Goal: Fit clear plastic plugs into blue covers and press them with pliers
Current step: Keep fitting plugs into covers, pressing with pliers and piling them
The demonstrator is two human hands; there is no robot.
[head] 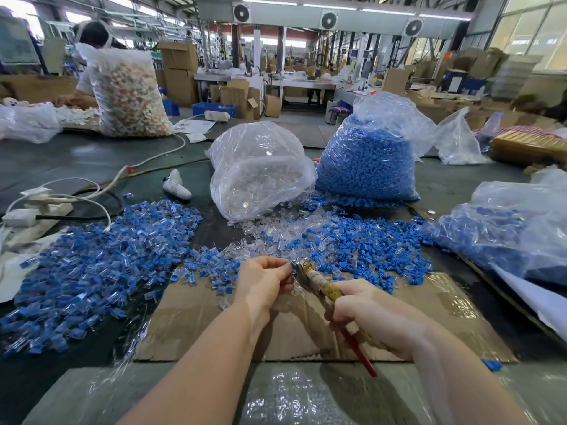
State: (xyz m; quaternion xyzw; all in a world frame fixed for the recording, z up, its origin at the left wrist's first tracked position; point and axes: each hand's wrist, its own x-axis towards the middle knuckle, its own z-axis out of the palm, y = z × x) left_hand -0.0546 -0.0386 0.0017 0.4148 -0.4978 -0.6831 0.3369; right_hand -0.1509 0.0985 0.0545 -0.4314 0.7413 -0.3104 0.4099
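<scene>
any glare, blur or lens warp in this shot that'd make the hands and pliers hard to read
Head view: wide-angle warp bows the ceiling and forearms; glare on the plastic wrap near the bottom edge and on the clear bag; left hand and pliers are fairly sharp, but the piece between the fingers is too small to make out; right hand slightly soft.

Left hand [264,282]: bare, no glove, no ring or watch visible.
Right hand [365,311]: bare, no glove, no ring visible.
Left forearm [196,357]: uncovered from wrist to frame edge; no sleeve visible.
Right forearm [454,372]: uncovered likewise; no sleeve or wristband visible.
</scene>
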